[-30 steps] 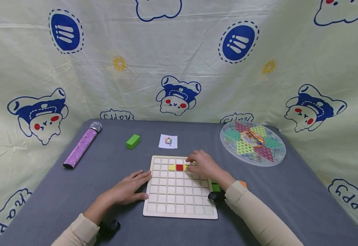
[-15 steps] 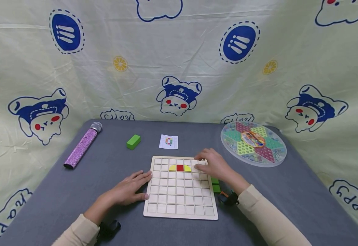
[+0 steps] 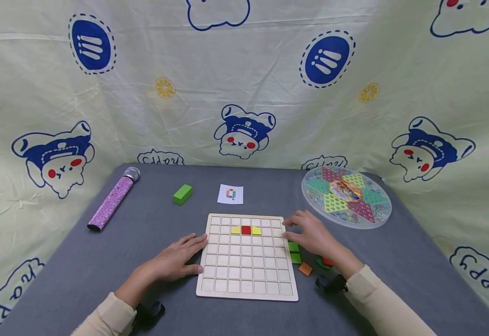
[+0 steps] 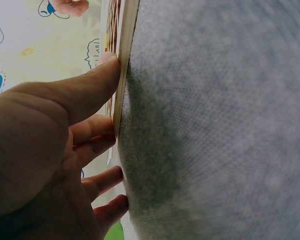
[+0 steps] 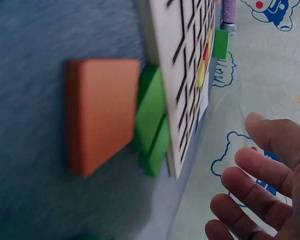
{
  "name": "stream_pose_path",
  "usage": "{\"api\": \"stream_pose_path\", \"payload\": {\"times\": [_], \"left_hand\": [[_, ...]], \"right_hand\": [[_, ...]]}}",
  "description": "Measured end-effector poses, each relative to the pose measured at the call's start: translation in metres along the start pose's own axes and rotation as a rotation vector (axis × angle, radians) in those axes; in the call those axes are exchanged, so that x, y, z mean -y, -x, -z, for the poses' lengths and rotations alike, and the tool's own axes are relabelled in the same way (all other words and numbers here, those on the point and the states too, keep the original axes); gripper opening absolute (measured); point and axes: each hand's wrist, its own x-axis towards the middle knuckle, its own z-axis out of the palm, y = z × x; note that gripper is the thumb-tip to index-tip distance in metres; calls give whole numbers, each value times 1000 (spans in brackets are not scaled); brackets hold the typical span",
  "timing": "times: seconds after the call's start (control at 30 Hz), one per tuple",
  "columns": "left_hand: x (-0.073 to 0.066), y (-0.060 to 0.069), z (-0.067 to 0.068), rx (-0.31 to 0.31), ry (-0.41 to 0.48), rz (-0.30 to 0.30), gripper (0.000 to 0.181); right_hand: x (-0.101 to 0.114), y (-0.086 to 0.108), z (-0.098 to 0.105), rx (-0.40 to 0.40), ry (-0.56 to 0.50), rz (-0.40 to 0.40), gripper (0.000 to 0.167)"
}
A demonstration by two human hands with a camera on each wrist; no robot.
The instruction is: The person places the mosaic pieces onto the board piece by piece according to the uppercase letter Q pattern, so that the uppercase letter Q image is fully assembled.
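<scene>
Grid board (image 3: 247, 260), touching left grip (image 3: 177, 257), near right grip (image 3: 311, 233)

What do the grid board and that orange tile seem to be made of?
The grid board looks like pale matte wood, given its tan, bare-looking edge. The orange tile could be painted wood or plastic: smooth, low-sheen, evenly coloured.

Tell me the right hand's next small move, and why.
I'd probably have the right hand pick up one of the two green blocks just beside the board: the hand looks empty, and the board bears only three pieces.
</scene>
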Motion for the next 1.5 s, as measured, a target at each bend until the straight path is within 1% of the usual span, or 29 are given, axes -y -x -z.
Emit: {"api": "stream_pose_path", "payload": {"times": [0.27, 0.43, 0.63, 0.83, 0.97, 1.07, 1.33, 1.5], "left_hand": [[0, 1, 0, 0, 5, 0, 71], [0, 1, 1, -2, 2, -4, 71], [-1, 0, 0, 2, -4, 2, 71], [-2, 0, 0, 5, -4, 20, 71], [-3, -1, 1, 7, 2, 29, 71], [-3, -1, 1, 12, 1, 29, 71], [-2, -1, 1, 12, -9, 20, 71], [-2, -1, 1, 12, -11, 14, 71]], "right_hand": [[-11, 12, 2, 12, -1, 7, 26], [-15, 17, 0, 34, 3, -13, 26], [-26, 23, -4, 34, 44, 2, 24], [-34, 27, -5, 60, 55, 14, 22], [-37, 29, -5, 90, 56, 14, 22], [-39, 30, -4, 109, 54, 4, 22], [-40, 31, -6, 117, 60, 4, 22], [-40, 31, -8, 104, 76, 9, 22]]}}
